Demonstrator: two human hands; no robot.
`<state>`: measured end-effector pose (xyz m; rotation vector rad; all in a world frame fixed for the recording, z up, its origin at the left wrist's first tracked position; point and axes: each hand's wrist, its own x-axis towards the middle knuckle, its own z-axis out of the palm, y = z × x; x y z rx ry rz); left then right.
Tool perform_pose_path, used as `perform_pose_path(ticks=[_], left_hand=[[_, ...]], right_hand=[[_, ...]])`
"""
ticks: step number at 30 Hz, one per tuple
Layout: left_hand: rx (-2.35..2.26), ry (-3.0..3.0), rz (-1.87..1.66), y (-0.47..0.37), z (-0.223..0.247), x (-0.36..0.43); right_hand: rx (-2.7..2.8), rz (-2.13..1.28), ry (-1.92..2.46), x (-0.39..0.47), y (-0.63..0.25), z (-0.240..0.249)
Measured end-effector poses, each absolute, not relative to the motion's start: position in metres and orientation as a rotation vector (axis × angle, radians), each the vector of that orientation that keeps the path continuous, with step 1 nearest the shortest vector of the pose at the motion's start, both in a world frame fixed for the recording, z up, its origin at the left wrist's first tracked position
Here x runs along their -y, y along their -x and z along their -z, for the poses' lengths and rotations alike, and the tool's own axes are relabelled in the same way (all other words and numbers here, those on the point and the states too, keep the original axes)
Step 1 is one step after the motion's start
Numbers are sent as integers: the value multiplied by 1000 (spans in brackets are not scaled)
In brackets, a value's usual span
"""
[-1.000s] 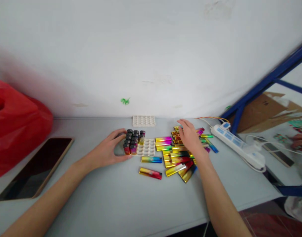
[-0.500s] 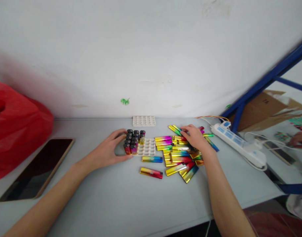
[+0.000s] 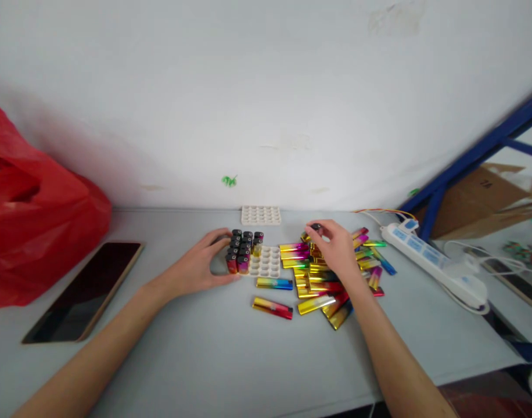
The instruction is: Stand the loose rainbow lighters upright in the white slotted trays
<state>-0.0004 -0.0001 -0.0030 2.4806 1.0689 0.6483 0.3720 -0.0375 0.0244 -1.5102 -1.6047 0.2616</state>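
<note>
Your right hand pinches a black-topped lighter between fingers, at the loose pile's far edge. Your left hand, fingers wide, curves around upright lighters in the white tray. Second tray behind; power strip right on tabletop.

Metallic gold fades into magenta, green and red across the pile of lighters. One loose lighter runs yellow to blue, another gold to red. The standing lighters show black tops over red and purple. Their white tray has a dimpled grid. That bag is bright red, the table pale grey.
</note>
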Motion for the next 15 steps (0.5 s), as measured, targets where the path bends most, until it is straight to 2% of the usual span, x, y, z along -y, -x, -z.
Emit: perform_pose_path(ticks=[10, 15], left_hand=[[-1066, -2468, -624, 0, -1, 1], [-1062, -2473, -614, 0, -1, 2]], right_hand=[[1458, -1082, 1230, 61, -308, -34], [1567, -772, 1399, 66, -301, -38]])
